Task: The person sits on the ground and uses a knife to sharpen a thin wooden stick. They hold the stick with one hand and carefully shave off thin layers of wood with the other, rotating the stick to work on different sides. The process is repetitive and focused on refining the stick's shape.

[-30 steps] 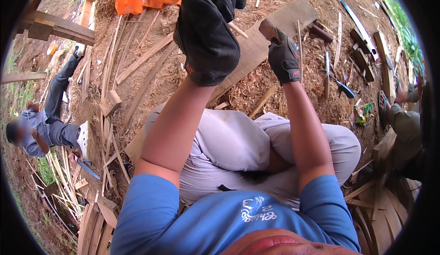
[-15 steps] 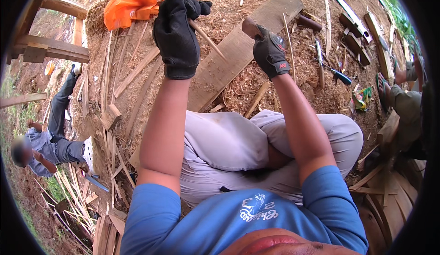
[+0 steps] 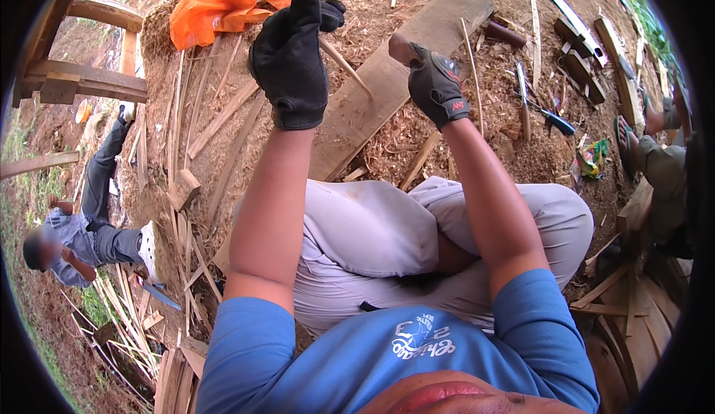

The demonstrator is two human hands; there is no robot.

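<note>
My left hand (image 3: pixel 292 68), in a black glove, is closed around a thin round wooden stick (image 3: pixel 346 68), which slants down to the right over a broad plank (image 3: pixel 439 27). Its thumb and fingertips show near the top of the glove. My right hand (image 3: pixel 436 83), also gloved in black, grips a small flat brown piece (image 3: pixel 403 49) whose material I cannot make out. That piece sits above the plank, apart from the stick. Both hands are held out in front of my crossed legs.
An orange plastic bag (image 3: pixel 212 12) lies beyond my left hand. Wood strips (image 3: pixel 223 120) and shavings cover the ground. To the right are a handsaw (image 3: pixel 566 16), a blue-handled tool (image 3: pixel 557 122) and another person's foot (image 3: pixel 627 140). A person (image 3: pixel 82 243) sits at left.
My right hand has shifted slightly left with the brown piece. My left hand has tilted a little, and the stick's lower end sits slightly farther right.
</note>
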